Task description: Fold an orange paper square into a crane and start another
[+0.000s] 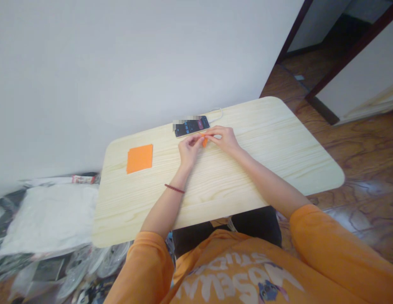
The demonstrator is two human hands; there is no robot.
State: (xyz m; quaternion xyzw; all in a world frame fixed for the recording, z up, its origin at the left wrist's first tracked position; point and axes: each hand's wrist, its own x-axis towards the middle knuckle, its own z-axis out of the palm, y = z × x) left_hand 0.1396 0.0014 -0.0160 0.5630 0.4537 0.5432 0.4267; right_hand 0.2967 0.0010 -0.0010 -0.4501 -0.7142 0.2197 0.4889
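Note:
Both my hands meet over the middle of the table, just in front of a phone. Between them is a small folded piece of orange paper (204,142). My left hand (189,150) pinches its left side with thumb and fingers. From the other side, my right hand (224,138) grips its upper edge between thumb and fingertips. The fingers cover much of the paper, so its full shape is hidden. A stack of square orange paper (140,158) lies flat on the table to the left of my hands.
The phone (192,126) lies near the wall side of the light wooden table (263,126), its screen lit, with a white cable (219,110) attached. Bags and a white bundle (53,215) are on the floor at left. A doorway stands at upper right.

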